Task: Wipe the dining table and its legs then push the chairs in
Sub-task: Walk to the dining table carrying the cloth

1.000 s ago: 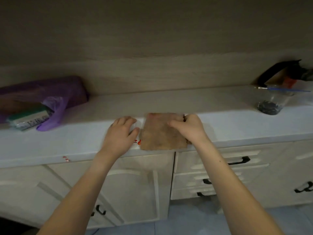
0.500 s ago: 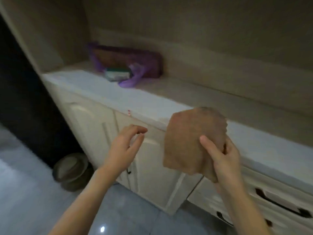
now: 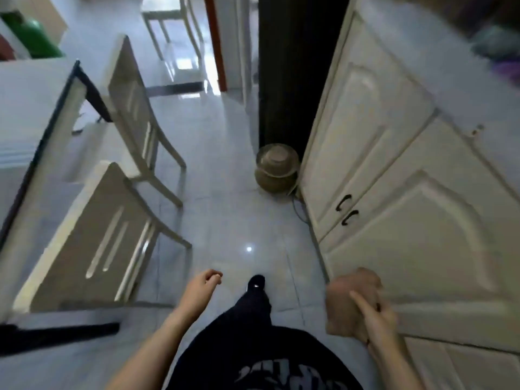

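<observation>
My right hand [image 3: 375, 313] grips a folded brown cloth [image 3: 346, 302] at waist height, close to the white cabinet doors. My left hand [image 3: 201, 288] hangs free over the floor with its fingers loosely curled and nothing in it. The dining table [image 3: 25, 108], white-topped with a dark rim, fills the left edge of the view. Two pale chairs stand beside it, a near chair [image 3: 92, 243] and a far chair [image 3: 135, 114], both with their backs toward the aisle. The table's legs are hidden.
White cabinets [image 3: 394, 170] line the right side. A round tan pot [image 3: 277, 167] sits on the tiled floor [image 3: 225, 226] at the cabinet's end, beside a dark doorway. A third chair [image 3: 171, 26] stands far back. My dark-trousered leg [image 3: 253, 311] is below.
The cloth has been lifted off the counter in my right hand. The view has swung left, from the counter to the aisle, table and chairs. My left hand dropped away from the cloth.
</observation>
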Available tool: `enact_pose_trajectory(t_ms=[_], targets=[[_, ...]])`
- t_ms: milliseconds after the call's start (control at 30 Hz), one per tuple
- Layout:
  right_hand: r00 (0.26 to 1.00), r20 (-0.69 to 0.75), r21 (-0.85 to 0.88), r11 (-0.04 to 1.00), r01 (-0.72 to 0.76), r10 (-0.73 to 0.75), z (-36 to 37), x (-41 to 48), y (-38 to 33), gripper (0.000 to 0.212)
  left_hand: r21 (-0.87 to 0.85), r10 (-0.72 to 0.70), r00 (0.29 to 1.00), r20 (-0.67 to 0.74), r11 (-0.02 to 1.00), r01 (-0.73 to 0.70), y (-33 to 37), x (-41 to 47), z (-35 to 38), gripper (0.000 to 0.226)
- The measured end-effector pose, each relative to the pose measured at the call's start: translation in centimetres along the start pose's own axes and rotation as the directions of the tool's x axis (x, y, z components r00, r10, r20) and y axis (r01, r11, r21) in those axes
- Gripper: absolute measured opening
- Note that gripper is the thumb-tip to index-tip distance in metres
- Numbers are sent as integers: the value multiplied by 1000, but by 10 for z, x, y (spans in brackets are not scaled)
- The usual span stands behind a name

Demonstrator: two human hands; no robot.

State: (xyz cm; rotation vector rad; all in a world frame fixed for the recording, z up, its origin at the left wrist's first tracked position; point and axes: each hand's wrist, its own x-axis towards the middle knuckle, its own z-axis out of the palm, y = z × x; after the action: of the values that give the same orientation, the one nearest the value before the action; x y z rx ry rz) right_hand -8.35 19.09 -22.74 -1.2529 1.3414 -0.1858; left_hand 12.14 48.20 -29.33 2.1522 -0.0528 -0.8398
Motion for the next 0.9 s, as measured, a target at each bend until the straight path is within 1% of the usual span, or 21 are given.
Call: enact_pose_trajectory(t_ms=[67, 167, 267, 367, 467, 567, 700, 767, 900], targets=[[999, 32, -51, 999, -12, 13, 25, 10, -5, 24, -90, -113, 990, -89, 990, 105, -34, -9, -10, 15], [992, 123, -139, 990, 38, -21, 71, 28, -22, 27, -215, -246, 957, -154, 954, 211, -64, -18, -20, 16], [973, 222, -251, 960, 120, -64, 121, 56, -38, 37, -303, -357, 916, -183, 907, 293, -81, -8, -29, 19], [951, 294, -302, 935, 186, -94, 171, 83, -67, 35, -372, -429, 881, -201, 865, 337, -85, 21, -39, 23], [934, 322, -335, 904, 267, -157, 217, 112, -105, 34, -410, -453, 873, -181, 842, 352, -68, 60, -57, 23], [925, 322, -366, 875, 317, -200, 250, 144, -141, 29, -416, -430, 886, -176, 848, 328, -33, 104, -82, 21], [938, 274, -415, 853, 316, -214, 274, 192, -185, 23, -373, -354, 919, -174, 887, 271, 18, 164, -117, 18], [948, 248, -419, 860, 292, -201, 285, 215, -205, 22, -385, -331, 927, -177, 890, 245, 40, 195, -130, 20], [947, 250, -423, 857, 293, -201, 319, 257, -249, 21, -419, -344, 925, -162, 872, 252, 68, 255, -147, 20]])
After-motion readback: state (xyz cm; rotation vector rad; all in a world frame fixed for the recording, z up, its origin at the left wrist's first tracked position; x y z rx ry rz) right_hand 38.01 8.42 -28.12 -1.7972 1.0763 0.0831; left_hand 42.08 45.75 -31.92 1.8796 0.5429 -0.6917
